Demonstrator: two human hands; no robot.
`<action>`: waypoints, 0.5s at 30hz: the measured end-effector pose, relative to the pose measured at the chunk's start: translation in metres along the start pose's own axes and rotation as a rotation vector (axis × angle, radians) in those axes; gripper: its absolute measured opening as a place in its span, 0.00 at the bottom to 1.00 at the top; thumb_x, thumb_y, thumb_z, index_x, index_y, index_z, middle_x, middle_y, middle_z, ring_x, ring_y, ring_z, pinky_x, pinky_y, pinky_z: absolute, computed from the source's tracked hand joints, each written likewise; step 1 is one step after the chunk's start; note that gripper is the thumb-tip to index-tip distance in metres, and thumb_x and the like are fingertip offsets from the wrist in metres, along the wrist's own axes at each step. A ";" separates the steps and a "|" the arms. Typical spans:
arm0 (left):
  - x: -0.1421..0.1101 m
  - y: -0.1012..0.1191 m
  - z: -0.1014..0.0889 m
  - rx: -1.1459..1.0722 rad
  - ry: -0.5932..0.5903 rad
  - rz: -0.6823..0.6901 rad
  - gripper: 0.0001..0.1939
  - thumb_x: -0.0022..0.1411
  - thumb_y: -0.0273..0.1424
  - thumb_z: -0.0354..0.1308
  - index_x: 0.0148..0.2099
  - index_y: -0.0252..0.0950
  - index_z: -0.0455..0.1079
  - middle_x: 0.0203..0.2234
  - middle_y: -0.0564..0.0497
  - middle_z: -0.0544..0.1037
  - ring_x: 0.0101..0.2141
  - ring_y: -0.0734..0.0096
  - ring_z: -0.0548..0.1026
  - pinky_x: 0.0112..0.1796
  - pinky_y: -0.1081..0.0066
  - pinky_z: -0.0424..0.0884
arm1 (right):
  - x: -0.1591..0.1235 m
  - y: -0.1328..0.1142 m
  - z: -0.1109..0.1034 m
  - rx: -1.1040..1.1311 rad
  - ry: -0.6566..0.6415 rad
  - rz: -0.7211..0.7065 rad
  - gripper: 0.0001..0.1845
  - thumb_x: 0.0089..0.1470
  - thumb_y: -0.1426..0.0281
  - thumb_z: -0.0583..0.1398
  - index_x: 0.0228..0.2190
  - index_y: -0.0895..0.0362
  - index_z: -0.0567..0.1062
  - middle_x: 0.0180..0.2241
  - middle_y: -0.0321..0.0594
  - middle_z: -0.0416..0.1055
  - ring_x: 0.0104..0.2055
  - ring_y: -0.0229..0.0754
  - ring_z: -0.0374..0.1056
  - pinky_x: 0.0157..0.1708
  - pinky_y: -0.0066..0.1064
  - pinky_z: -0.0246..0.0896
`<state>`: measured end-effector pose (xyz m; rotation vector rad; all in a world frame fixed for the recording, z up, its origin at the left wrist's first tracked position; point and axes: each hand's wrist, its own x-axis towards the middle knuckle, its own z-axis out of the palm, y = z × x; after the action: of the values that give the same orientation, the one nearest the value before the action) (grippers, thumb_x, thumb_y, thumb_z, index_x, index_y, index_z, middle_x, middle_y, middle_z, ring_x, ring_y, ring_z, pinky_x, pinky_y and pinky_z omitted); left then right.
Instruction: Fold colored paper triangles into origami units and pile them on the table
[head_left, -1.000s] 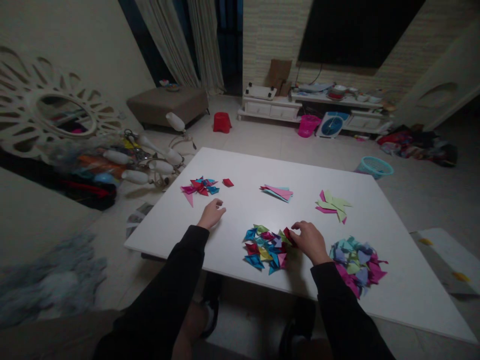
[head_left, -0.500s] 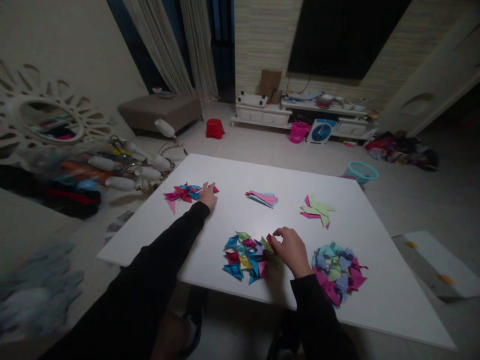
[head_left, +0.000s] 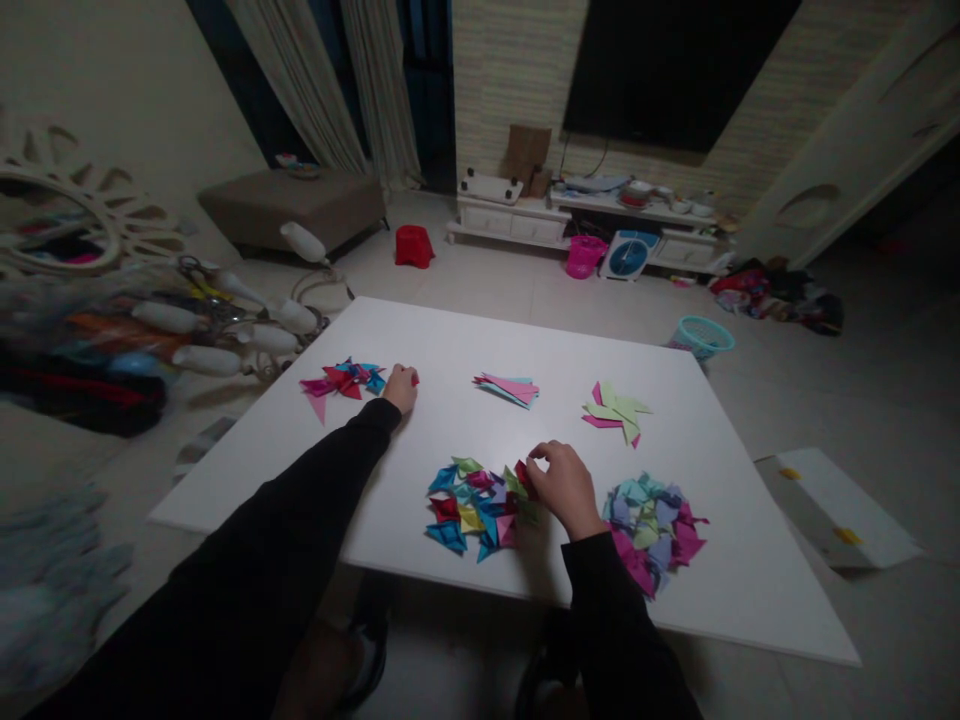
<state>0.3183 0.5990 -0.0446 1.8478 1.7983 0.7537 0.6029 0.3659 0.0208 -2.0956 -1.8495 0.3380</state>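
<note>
My left hand (head_left: 402, 388) has its fingers closed on a small red folded paper piece (head_left: 416, 380), of which only an edge shows. Just left of it lies a loose pile of red, blue and pink folded paper pieces (head_left: 346, 380). My right hand (head_left: 566, 487) pinches a dark red folded paper piece (head_left: 523, 478) at the right edge of a cluster of many-coloured folded paper pieces (head_left: 471, 518). A second cluster in purple, green, teal and magenta (head_left: 651, 530) lies to the right of that hand.
Farther back on the white table (head_left: 450, 340) are a narrow stack of folded strips (head_left: 510, 389) and a green and magenta pinwheel-like paper pile (head_left: 618, 409). On the floor stand a teal basket (head_left: 703, 335), a red stool (head_left: 413, 246) and a lamp with white shades (head_left: 206, 359).
My left hand has reached forward to the lone red piece beside the far-left pile and closed on it. My right hand keeps its pinch by the middle cluster. The whole view has shifted.
</note>
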 end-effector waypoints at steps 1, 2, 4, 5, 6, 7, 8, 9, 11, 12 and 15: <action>-0.007 0.007 -0.002 -0.027 -0.008 0.009 0.06 0.49 0.20 0.57 0.30 0.35 0.66 0.40 0.42 0.71 0.42 0.60 0.72 0.49 0.62 0.69 | 0.000 -0.001 -0.001 0.000 0.001 0.000 0.09 0.59 0.67 0.57 0.33 0.54 0.77 0.36 0.42 0.75 0.42 0.45 0.68 0.40 0.32 0.57; -0.017 0.016 -0.003 -0.049 -0.022 0.018 0.05 0.50 0.21 0.57 0.31 0.35 0.67 0.39 0.42 0.73 0.40 0.62 0.73 0.47 0.64 0.70 | -0.001 -0.002 -0.002 0.000 0.002 0.000 0.09 0.59 0.67 0.57 0.33 0.54 0.77 0.36 0.42 0.75 0.42 0.45 0.68 0.40 0.32 0.57; -0.042 0.035 -0.006 -0.101 -0.056 0.050 0.04 0.53 0.23 0.57 0.33 0.34 0.69 0.38 0.45 0.76 0.38 0.65 0.75 0.44 0.67 0.72 | -0.002 -0.005 -0.004 0.003 0.005 0.005 0.10 0.60 0.66 0.57 0.34 0.54 0.78 0.37 0.42 0.75 0.42 0.45 0.68 0.40 0.32 0.57; -0.057 0.045 -0.007 -0.129 -0.075 0.071 0.03 0.54 0.24 0.56 0.34 0.35 0.70 0.37 0.46 0.77 0.37 0.67 0.76 0.42 0.68 0.73 | -0.003 -0.006 -0.004 0.007 0.006 0.008 0.10 0.60 0.66 0.57 0.34 0.55 0.78 0.37 0.42 0.75 0.43 0.45 0.68 0.40 0.32 0.57; -0.073 0.054 -0.008 -0.173 -0.095 0.095 0.03 0.55 0.26 0.56 0.34 0.35 0.71 0.37 0.47 0.78 0.36 0.68 0.77 0.41 0.69 0.73 | -0.004 -0.008 -0.005 0.012 0.006 0.011 0.10 0.59 0.67 0.57 0.34 0.55 0.78 0.37 0.42 0.75 0.43 0.44 0.68 0.40 0.32 0.57; -0.091 0.061 -0.009 -0.281 -0.109 0.130 0.03 0.56 0.27 0.56 0.34 0.35 0.71 0.37 0.47 0.79 0.36 0.68 0.78 0.40 0.69 0.73 | -0.005 -0.010 -0.006 0.015 0.007 0.011 0.10 0.59 0.67 0.57 0.34 0.55 0.78 0.37 0.41 0.75 0.43 0.44 0.68 0.40 0.32 0.57; -0.109 0.068 -0.010 -0.354 -0.113 0.154 0.03 0.56 0.27 0.56 0.32 0.35 0.71 0.37 0.47 0.80 0.36 0.68 0.78 0.40 0.68 0.74 | -0.006 -0.011 -0.006 0.016 0.009 0.009 0.10 0.59 0.67 0.57 0.34 0.55 0.78 0.37 0.41 0.76 0.43 0.44 0.68 0.40 0.32 0.57; -0.125 0.072 -0.011 -0.377 -0.097 0.158 0.04 0.55 0.27 0.56 0.31 0.35 0.72 0.34 0.47 0.80 0.35 0.67 0.78 0.40 0.68 0.74 | -0.008 -0.013 -0.006 0.013 0.014 0.007 0.10 0.60 0.67 0.57 0.34 0.55 0.78 0.37 0.41 0.76 0.43 0.44 0.69 0.41 0.32 0.57; -0.153 0.077 -0.011 -0.375 -0.138 0.146 0.04 0.54 0.26 0.56 0.31 0.36 0.72 0.31 0.49 0.80 0.34 0.67 0.78 0.38 0.68 0.74 | -0.010 -0.013 -0.008 0.002 0.017 0.009 0.11 0.60 0.65 0.57 0.35 0.55 0.78 0.38 0.42 0.76 0.43 0.44 0.69 0.41 0.31 0.57; -0.163 0.077 -0.011 -0.376 -0.159 0.122 0.04 0.53 0.26 0.57 0.32 0.36 0.72 0.31 0.49 0.80 0.34 0.66 0.79 0.37 0.69 0.74 | -0.012 -0.011 -0.008 -0.004 0.009 0.017 0.12 0.60 0.65 0.56 0.36 0.55 0.79 0.38 0.42 0.76 0.43 0.44 0.69 0.40 0.31 0.57; -0.176 0.074 -0.007 -0.376 -0.242 0.069 0.04 0.53 0.26 0.58 0.34 0.36 0.72 0.32 0.49 0.80 0.34 0.65 0.79 0.34 0.69 0.74 | -0.013 0.000 -0.010 -0.017 -0.053 0.079 0.12 0.60 0.65 0.56 0.37 0.55 0.79 0.40 0.43 0.77 0.43 0.44 0.70 0.38 0.31 0.57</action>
<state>0.3690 0.4191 -0.0036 1.6741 1.3433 0.7926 0.6052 0.3518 0.0295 -2.1951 -1.8083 0.4025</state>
